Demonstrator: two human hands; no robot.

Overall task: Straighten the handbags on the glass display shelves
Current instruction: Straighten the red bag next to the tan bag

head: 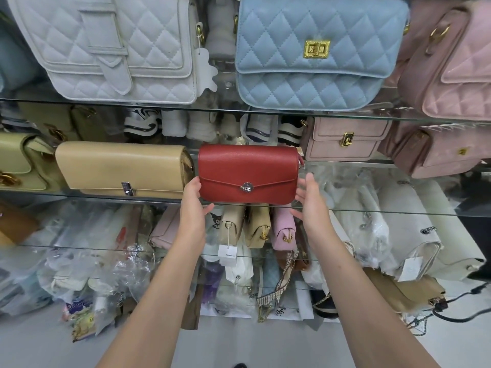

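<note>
Forearms raised, bracketing the red handbag [248,173] on the middle glass shelf [398,212]: left hand [195,200] flat-fingered against its left end, right hand [309,200] spread just beside its right end. Looks upright and square, level with the beige handbag [122,168]. Probably left to straighten: tilted pink handbag [435,152] at far right.

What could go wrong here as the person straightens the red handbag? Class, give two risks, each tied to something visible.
The red handbag stands near the front edge of the glass shelf, and neither the left hand nor the right hand seems to grip it; a nudge forward might tip it off.
The tan handbag sits beside the left hand and could be knocked askew.
</note>
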